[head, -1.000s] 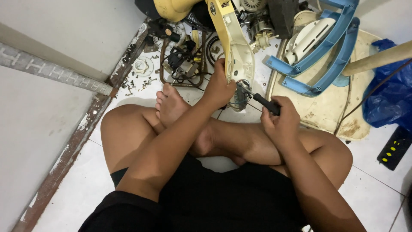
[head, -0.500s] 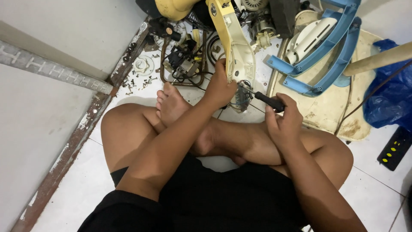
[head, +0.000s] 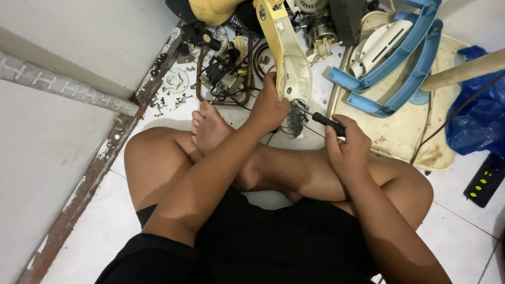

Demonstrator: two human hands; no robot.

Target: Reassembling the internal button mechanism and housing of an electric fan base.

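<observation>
I sit cross-legged on a white tiled floor. My left hand [head: 269, 108] grips the lower end of a long cream-yellow plastic housing [head: 286, 50] that slants up toward the top of the view. My right hand [head: 345, 147] holds a black-handled screwdriver [head: 327, 122]; its metal shaft points left into a small cluster of wires and a dark part [head: 295, 118] at the bottom of the housing.
A blue plastic frame [head: 405, 63] and a white curved part [head: 380, 44] lie on a stained cream panel [head: 405, 131] at right. Loose screws [head: 171, 100], a metal ring and a wired part [head: 223, 73] lie ahead. A blue bag [head: 481, 115], a wooden handle [head: 463, 71] and a black device [head: 484, 181] sit far right.
My right hand with the screwdriver has shifted slightly right and down. The left hand stays on the housing.
</observation>
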